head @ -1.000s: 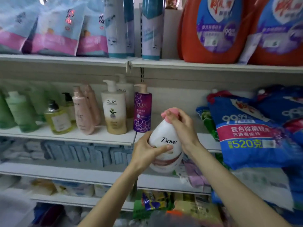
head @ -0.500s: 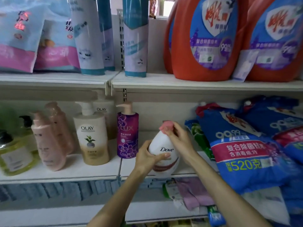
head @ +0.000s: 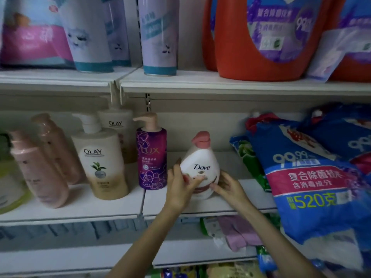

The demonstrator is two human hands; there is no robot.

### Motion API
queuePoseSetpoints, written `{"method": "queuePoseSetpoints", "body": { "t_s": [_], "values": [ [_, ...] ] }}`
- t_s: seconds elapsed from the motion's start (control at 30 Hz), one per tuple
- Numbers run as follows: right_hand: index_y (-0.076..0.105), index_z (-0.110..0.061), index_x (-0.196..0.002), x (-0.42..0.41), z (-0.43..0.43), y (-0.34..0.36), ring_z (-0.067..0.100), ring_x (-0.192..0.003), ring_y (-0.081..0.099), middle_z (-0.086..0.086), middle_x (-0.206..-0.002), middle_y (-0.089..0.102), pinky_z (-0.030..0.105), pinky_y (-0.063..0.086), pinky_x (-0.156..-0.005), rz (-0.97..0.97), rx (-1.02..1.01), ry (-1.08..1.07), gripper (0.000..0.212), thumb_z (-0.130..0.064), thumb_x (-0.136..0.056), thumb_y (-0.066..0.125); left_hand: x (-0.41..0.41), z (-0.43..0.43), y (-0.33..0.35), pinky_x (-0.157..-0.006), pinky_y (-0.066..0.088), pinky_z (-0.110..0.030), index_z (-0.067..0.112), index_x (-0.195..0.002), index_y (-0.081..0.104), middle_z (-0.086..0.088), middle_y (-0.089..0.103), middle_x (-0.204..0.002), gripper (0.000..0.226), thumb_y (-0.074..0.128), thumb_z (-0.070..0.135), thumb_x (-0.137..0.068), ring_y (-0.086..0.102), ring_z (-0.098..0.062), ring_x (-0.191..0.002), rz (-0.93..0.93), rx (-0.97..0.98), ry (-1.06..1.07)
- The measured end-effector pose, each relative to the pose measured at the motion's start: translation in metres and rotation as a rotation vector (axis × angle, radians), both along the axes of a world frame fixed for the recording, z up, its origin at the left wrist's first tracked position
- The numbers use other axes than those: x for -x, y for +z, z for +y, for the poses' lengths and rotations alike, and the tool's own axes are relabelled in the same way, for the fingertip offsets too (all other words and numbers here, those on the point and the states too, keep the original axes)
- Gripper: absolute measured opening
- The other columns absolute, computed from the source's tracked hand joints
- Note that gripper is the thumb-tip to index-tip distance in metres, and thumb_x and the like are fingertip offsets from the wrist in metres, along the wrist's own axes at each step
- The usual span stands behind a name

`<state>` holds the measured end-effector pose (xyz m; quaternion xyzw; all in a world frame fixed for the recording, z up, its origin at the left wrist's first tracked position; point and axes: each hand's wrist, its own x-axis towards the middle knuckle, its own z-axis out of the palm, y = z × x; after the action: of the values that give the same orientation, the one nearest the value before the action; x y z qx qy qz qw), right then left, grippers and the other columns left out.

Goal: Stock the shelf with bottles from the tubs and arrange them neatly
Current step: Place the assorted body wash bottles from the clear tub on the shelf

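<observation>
A white Dove bottle [head: 200,159] with a pink cap stands upright on the middle shelf [head: 112,209], just right of a purple Lux pump bottle [head: 151,155]. My left hand [head: 180,187] grips the Dove bottle's lower left side, thumb across its front. My right hand [head: 227,186] holds its lower right side, fingers curled round the base. Left of the Lux bottle stand two Olay pump bottles [head: 102,163] and two pink bottles [head: 38,171].
Blue detergent refill bags [head: 313,181] lean on the shelf's right part, close to my right hand. The shelf above [head: 220,83] carries orange jugs [head: 251,41], tall cans and soft packs. Lower shelves hold small packets and cloths [head: 236,233].
The Dove bottle went from mid-air onto the middle shelf beside the Lux bottle. My right hand left the pink cap and moved down to the bottle's lower right side. The view came closer.
</observation>
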<state>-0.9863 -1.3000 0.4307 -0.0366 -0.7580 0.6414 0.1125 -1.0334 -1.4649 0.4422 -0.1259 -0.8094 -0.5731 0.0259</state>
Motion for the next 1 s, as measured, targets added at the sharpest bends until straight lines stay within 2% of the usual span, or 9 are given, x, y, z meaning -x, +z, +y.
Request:
{"method": "queuePoseSetpoints", "body": {
  "t_s": [0.1, 0.27, 0.4, 0.47, 0.57, 0.67, 0.83, 0.9, 1.0],
  "values": [
    [0.056, -0.018, -0.111, 0.008, 0.003, -0.007, -0.004, -0.085, 0.066, -0.007, -0.101, 0.067, 0.011, 0.05, -0.07, 0.03, -0.005, -0.035, 0.04, 0.002, -0.079, 0.069, -0.009, 0.0, -0.015, -0.089, 0.049, -0.029, 0.015, -0.132, 0.039, -0.001, 0.041, -0.122, 0.07, 0.078, 0.032, -0.076, 0.046, -0.012, -0.107, 0.034, -0.056, 0.087],
    [0.059, -0.025, -0.105, 0.025, 0.007, -0.013, -0.007, -0.084, 0.066, -0.014, -0.096, 0.068, 0.01, 0.049, -0.072, 0.081, -0.004, -0.089, 0.035, 0.0, -0.082, 0.066, 0.01, 0.01, -0.025, -0.081, 0.053, -0.031, 0.016, -0.105, 0.048, -0.007, 0.06, -0.109, 0.041, 0.077, 0.025, -0.078, 0.061, -0.023, -0.101, -0.05, -0.114, 0.122],
    [0.061, -0.015, -0.106, 0.052, 0.01, -0.015, -0.009, -0.083, 0.064, -0.008, -0.097, 0.068, 0.009, 0.047, -0.073, 0.109, -0.03, -0.139, 0.03, 0.001, -0.081, 0.068, 0.036, 0.02, -0.023, -0.092, 0.051, -0.037, 0.007, -0.122, 0.054, -0.01, 0.065, -0.116, 0.05, 0.074, 0.027, -0.081, 0.062, -0.024, -0.105, 0.011, -0.076, 0.129],
    [0.063, -0.009, -0.106, 0.067, 0.007, -0.018, -0.012, -0.078, 0.063, -0.006, -0.096, 0.067, 0.008, 0.046, -0.071, 0.123, -0.011, -0.197, 0.03, 0.005, -0.079, 0.068, 0.049, 0.026, -0.022, -0.087, 0.054, -0.041, 0.006, -0.125, 0.052, -0.012, 0.067, -0.113, 0.049, 0.07, 0.028, -0.085, 0.065, -0.026, -0.101, -0.005, -0.071, 0.149],
    [0.064, -0.015, -0.1, 0.089, 0.003, -0.021, -0.012, -0.073, 0.062, -0.004, -0.092, 0.067, 0.008, 0.047, -0.07, 0.132, 0.006, -0.271, 0.03, 0.004, -0.078, 0.07, 0.07, 0.035, -0.025, -0.078, 0.054, -0.046, 0.003, -0.117, 0.055, -0.017, 0.066, -0.103, 0.044, 0.065, 0.035, -0.088, 0.065, -0.032, -0.093, 0.004, -0.054, 0.198],
    [0.064, -0.014, -0.101, 0.105, 0.002, -0.018, -0.015, -0.071, 0.061, -0.004, -0.094, 0.066, 0.006, 0.046, -0.067, 0.131, -0.015, -0.315, 0.029, 0.001, -0.078, 0.072, 0.085, 0.042, -0.02, -0.083, 0.05, -0.041, 0.002, -0.122, 0.05, -0.016, 0.061, -0.112, 0.051, 0.061, 0.039, -0.09, 0.06, -0.031, -0.102, -0.062, -0.005, 0.257],
    [0.066, -0.005, -0.111, 0.124, 0.002, -0.011, -0.018, -0.072, 0.059, -0.003, -0.097, 0.065, 0.002, 0.043, -0.067, 0.124, -0.1, -0.34, 0.028, -0.005, -0.083, 0.069, 0.1, 0.048, -0.012, -0.073, 0.038, -0.025, 0.002, -0.121, 0.051, -0.016, 0.059, -0.114, 0.047, 0.053, 0.041, -0.094, 0.057, -0.022, -0.095, -0.151, -0.09, 0.224],
    [0.068, -0.006, -0.107, 0.125, 0.001, -0.009, -0.008, -0.075, 0.061, -0.002, -0.091, 0.066, 0.008, 0.045, -0.069, 0.1, -0.109, -0.351, 0.023, -0.008, -0.084, 0.068, 0.098, 0.048, -0.011, -0.079, 0.038, -0.024, 0.007, -0.124, 0.052, -0.012, 0.06, -0.118, 0.046, 0.053, 0.042, -0.094, 0.058, -0.024, -0.105, -0.161, -0.158, 0.194],
    [0.07, -0.01, -0.099, 0.117, 0.0, -0.012, 0.008, -0.082, 0.061, -0.001, -0.086, 0.069, 0.019, 0.042, -0.072, 0.051, -0.14, -0.393, 0.015, -0.018, -0.087, 0.067, 0.076, 0.041, -0.01, -0.099, 0.039, -0.026, 0.017, -0.137, 0.046, 0.0, 0.054, -0.131, 0.047, 0.055, 0.033, -0.095, 0.051, -0.016, -0.12, -0.166, -0.311, 0.093]
  ]
}}
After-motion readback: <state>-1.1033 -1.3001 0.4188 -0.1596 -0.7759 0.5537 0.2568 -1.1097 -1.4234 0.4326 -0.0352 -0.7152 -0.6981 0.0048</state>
